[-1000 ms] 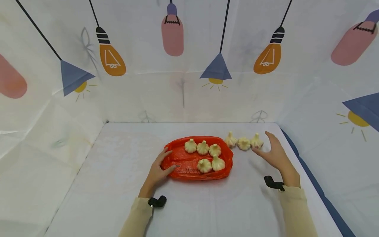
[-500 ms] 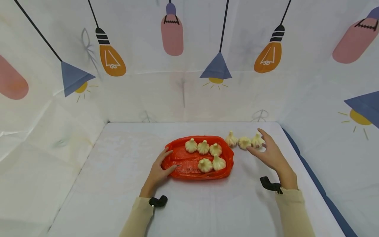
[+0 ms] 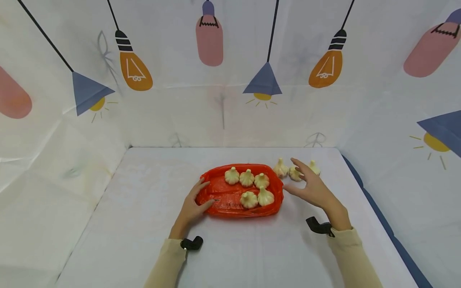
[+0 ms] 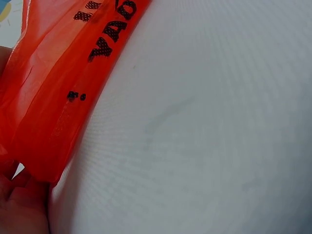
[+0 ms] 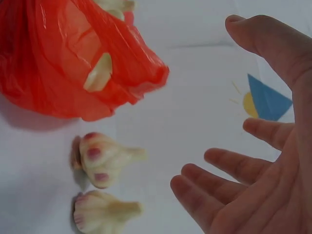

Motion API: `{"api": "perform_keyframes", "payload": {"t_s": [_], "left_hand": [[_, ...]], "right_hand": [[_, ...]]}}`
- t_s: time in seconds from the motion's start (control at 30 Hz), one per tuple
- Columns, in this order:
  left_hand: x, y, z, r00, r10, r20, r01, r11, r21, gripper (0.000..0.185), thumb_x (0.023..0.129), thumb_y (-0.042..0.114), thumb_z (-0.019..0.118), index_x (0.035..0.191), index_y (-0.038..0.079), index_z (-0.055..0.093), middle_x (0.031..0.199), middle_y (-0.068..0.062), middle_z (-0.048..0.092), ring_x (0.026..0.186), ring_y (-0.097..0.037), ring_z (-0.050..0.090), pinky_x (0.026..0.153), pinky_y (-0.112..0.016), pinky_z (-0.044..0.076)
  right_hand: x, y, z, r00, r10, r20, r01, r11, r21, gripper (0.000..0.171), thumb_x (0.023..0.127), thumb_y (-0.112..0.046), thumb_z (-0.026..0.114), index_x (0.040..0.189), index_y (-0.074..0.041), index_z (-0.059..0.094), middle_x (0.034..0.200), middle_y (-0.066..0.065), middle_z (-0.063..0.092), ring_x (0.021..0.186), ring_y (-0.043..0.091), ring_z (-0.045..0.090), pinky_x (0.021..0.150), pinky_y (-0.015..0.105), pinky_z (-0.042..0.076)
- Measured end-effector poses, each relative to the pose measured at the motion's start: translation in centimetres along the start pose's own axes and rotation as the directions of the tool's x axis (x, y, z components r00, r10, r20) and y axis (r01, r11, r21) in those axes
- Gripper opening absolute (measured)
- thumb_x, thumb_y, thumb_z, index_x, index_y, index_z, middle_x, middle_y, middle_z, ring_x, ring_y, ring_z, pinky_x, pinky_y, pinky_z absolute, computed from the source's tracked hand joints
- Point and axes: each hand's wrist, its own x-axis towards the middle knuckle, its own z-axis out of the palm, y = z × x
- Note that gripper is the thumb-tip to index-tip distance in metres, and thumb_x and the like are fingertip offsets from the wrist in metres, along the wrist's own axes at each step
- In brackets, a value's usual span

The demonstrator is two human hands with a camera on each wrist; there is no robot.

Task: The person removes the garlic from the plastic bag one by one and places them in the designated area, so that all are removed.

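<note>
Lettering (image 4: 114, 34) reads only in left-wrist view; left fingers (image 3: 197, 189) grip red bag (image 3: 234, 215), right fingers (image 5: 239, 165) splayed.

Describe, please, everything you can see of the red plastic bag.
The red plastic bag looks thin, glossy and crinkled, with black lettering on it. It lies on the white table, open upward, spread into a shallow oval with raised edges. Five garlic bulbs sit inside; the left hand holds its left end.

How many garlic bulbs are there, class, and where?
8: in the red plastic bag, three bulbs at the back, two bulbs in front; on the table right of it, three bulbs, two partly behind the right hand. Others may be hidden.
</note>
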Motion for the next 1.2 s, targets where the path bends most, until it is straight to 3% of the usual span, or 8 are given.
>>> {"api": "perform_keyframes", "payload": {"t_s": [0.23,0.47,0.77,1.0,1.2], "left_hand": [[0.0,0.0,0.0,1.0,0.003,0.004,-0.003,1.0,-0.005,0.069,0.088,0.031,0.08,0.15,0.019,0.053,0.169,-0.001,0.031,0.158,-0.032,0.023,0.125,-0.062,0.021],[-0.2,0.0,0.0,1.0,0.013,-0.002,-0.013,1.0,-0.012,0.069,0.089,0.029,0.08,0.15,0.016,0.053,0.169,-0.002,0.031,0.158,-0.033,0.023,0.125,-0.063,0.02],[-0.2,0.0,0.0,1.0,0.007,-0.004,-0.007,1.0,-0.005,0.069,0.089,0.029,0.08,0.15,0.016,0.053,0.169,-0.002,0.031,0.157,-0.034,0.024,0.125,-0.063,0.02],[0.0,0.0,-0.1,1.0,0.009,0.004,-0.009,1.0,0.009,0.07,0.089,0.033,0.08,0.151,0.016,0.052,0.169,-0.002,0.031,0.157,-0.034,0.024,0.125,-0.064,0.021],[0.0,0.2,-0.1,1.0,0.01,0.006,-0.01,1.0,0.015,0.069,0.089,0.033,0.079,0.151,0.016,0.052,0.169,-0.003,0.032,0.157,-0.034,0.025,0.124,-0.064,0.021]], "right_hand": [[0.4,-1.1,1.1,0.998,-0.022,0.06,0.023,1.0,-0.012,0.094,0.089,-0.048,0.078,0.163,-0.018,0.028,0.165,0.02,0.032,0.137,0.052,0.049,0.105,0.065,0.049],[0.8,-2.1,1.5,0.992,-0.097,0.086,0.1,0.995,-0.032,0.095,0.088,-0.046,0.08,0.162,-0.014,0.03,0.166,0.016,0.034,0.138,0.048,0.049,0.108,0.063,0.047],[2.2,-2.9,2.4,0.987,-0.092,0.132,0.094,0.996,-0.009,0.091,0.088,-0.038,0.082,0.161,-0.017,0.032,0.166,0.017,0.033,0.137,0.05,0.051,0.105,0.068,0.047],[3.7,-3.5,3.3,0.982,-0.111,0.155,0.114,0.993,-0.009,0.088,0.088,-0.034,0.082,0.16,-0.017,0.035,0.161,0.017,0.041,0.136,0.048,0.053,0.105,0.066,0.048],[4.9,-4.6,3.9,0.976,-0.12,0.183,0.131,0.99,-0.05,0.086,0.09,-0.038,0.079,0.161,-0.017,0.034,0.163,0.011,0.04,0.141,0.04,0.049,0.11,0.062,0.046]]}}
